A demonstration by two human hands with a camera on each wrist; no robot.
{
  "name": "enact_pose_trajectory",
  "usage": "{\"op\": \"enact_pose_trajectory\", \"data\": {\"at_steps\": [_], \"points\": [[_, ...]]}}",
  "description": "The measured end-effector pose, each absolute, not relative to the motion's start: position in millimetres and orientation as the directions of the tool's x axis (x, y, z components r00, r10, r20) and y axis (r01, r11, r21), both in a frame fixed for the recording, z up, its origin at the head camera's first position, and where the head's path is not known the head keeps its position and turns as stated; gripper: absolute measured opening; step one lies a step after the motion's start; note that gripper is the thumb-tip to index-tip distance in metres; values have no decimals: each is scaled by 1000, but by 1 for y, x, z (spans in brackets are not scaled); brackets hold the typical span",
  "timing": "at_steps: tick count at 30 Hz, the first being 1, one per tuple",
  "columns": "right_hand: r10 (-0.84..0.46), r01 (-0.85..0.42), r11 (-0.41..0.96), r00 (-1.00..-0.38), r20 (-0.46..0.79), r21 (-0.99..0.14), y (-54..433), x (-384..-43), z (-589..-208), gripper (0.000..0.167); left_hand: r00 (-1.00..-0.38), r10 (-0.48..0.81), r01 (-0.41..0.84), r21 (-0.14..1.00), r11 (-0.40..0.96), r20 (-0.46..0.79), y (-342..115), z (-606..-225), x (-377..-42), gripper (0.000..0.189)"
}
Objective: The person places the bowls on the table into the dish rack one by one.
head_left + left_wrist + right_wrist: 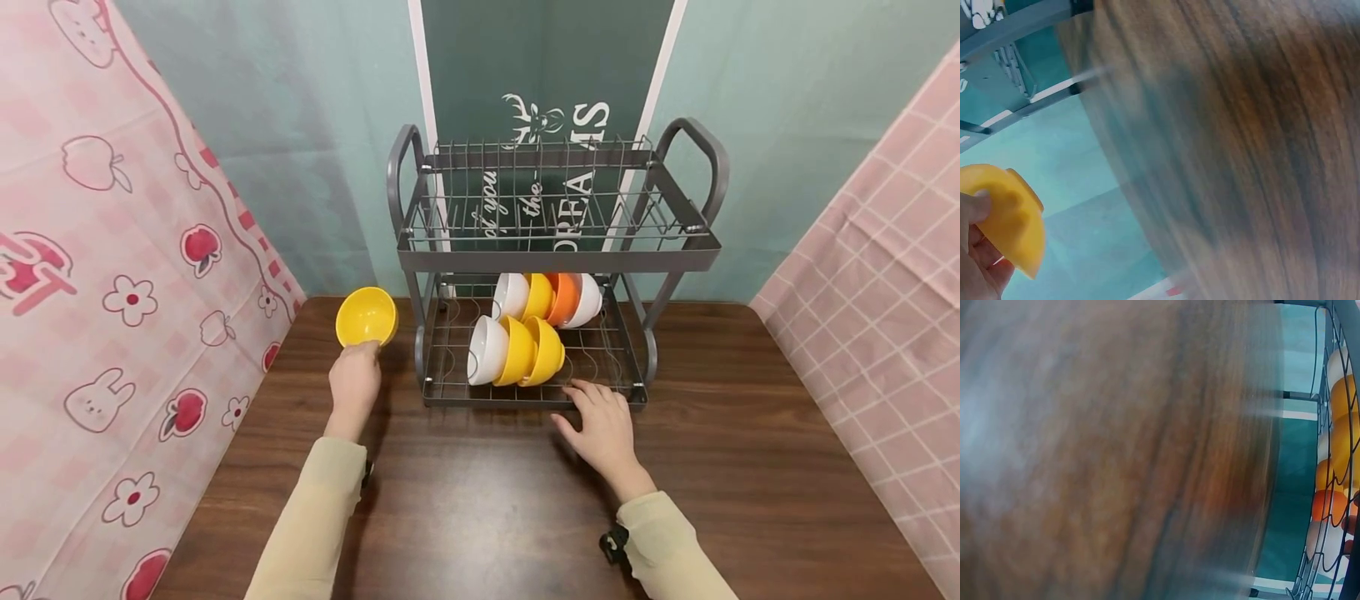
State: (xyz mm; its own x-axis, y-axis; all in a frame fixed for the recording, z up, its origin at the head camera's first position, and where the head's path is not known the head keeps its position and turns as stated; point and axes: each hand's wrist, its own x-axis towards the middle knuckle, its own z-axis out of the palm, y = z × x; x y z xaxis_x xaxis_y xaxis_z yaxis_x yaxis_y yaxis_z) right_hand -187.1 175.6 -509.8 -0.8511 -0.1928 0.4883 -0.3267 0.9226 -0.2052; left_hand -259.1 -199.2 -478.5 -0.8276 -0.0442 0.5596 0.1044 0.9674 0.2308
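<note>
My left hand [356, 379] grips the near rim of a yellow bowl [367, 315], left of the dish rack. The bowl's open side faces the head camera; the left wrist view shows the thumb against its outer wall [1013, 215]. My right hand [600, 423] is at the front right edge of the rack [525, 403], fingers spread and slightly bent, holding nothing. On the lower tier, a white bowl [487, 352] and two yellow bowls [546, 354] stand tilted in the front row. Behind them are white, yellow and orange bowls [565, 300].
The rack's wire upper tier [555, 260] overhangs the bowls, with a curved handle [405, 167] at each end. A brown wooden table [480, 500] lies underneath. Curtains hang around it: pink patterned [135, 250] on the left, green behind, pink checked [885, 275] on the right.
</note>
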Motion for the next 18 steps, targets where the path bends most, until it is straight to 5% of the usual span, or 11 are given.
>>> {"op": "enact_pose_trajectory", "data": {"at_steps": [18], "points": [[-189, -324, 923, -851, 490, -207, 176, -187, -512, 44, -603, -54, 266, 264, 927, 796, -184, -458, -219, 7]]}}
